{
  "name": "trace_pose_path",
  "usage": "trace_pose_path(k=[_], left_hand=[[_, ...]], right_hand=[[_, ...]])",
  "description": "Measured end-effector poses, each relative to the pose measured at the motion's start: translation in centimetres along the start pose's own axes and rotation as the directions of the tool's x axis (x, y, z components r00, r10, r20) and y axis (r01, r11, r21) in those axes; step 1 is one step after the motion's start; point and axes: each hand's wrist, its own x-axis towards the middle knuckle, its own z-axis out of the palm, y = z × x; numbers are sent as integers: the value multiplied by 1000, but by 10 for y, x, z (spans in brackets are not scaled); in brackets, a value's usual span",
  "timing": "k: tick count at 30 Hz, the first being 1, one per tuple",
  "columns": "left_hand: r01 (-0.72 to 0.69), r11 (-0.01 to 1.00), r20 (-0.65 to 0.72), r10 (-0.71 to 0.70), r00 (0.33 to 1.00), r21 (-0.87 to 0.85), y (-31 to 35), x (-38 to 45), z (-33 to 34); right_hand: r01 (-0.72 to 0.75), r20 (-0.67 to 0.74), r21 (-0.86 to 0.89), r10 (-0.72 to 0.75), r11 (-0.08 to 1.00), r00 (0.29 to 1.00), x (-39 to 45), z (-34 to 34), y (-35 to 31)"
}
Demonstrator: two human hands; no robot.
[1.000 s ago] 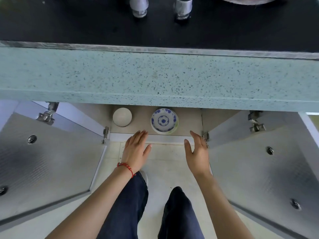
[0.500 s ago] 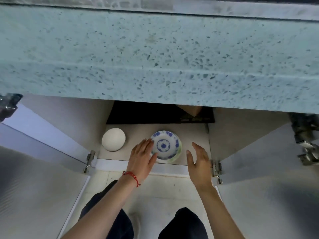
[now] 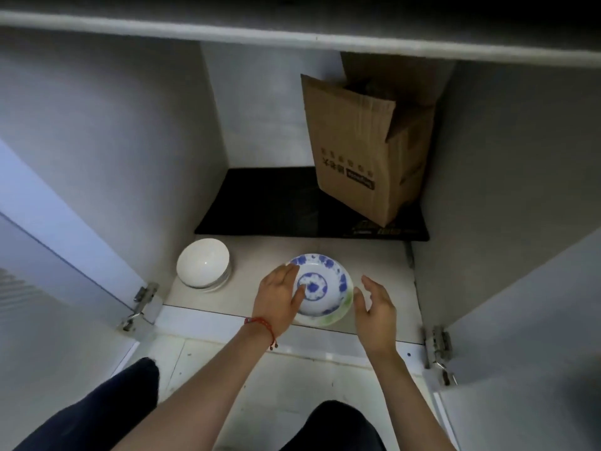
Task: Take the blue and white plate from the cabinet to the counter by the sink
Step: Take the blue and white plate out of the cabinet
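The blue and white plate (image 3: 325,284) lies at the front of the open lower cabinet's floor (image 3: 380,288), on top of a green-rimmed plate (image 3: 344,309). My left hand (image 3: 278,299) covers the plate's left rim, with the thumb pressed inside the dish. My right hand (image 3: 374,307) is spread open just right of the plates, its thumb at the green rim. The front edge of the plates reaches the cabinet's sill.
White bowls (image 3: 203,266) are stacked at the left of the cabinet floor. At the back, a brown cardboard box (image 3: 361,157) stands on a black mat (image 3: 276,206). Both cabinet doors (image 3: 48,288) are swung open at either side. My knees are below.
I have crouched lower, so the counter edge has left view and the cabinet's inside shows. My left hand moved onto the plate, and my right hand came up beside its right rim.
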Motion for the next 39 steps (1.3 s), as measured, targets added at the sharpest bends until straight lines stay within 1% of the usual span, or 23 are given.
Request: trace_pose_path(k=[1,3,5,7,11,18,23,26,31,35,39], left_hand=[[22,999,-10,-22,1000,-25,-5,4,6],[85,986,-15,-88,996,-142,-16,11,20],[149,946,-26,-163,986,-289,-29,18,35],[192,899,-42,-227,973,-394,-40,24,47],[236,838,-75,-310,948,-493,-60,39,60],[279,799,-52,-360,932,-532,-86,66,77],[294,795,-54,-378,924,-530,-92,71,92],[304,774,-43,-391,919,-555,-94,69,99],[317,772,-39,-403,914,-551,-98,74,106],[324,782,-12,-390,921,-532,-105,78,113],[352,753,9,-418,908,-556,-108,79,117]], right_hand=[[0,1,2,0,1000,1000,3,4,6],[-3,-3,11,3,1000,1000,10,12,20],[-30,-1,34,31,999,1000,18,22,35],[-71,-2,61,71,996,997,27,31,52],[-139,-1,132,140,981,990,41,47,78],[-213,38,147,210,966,977,61,68,105],[-178,49,139,173,974,984,66,80,118],[-180,76,188,168,966,983,63,88,126],[-173,94,232,155,957,983,59,98,130],[-144,81,181,131,973,988,66,104,131],[-140,50,151,134,979,990,69,108,133]])
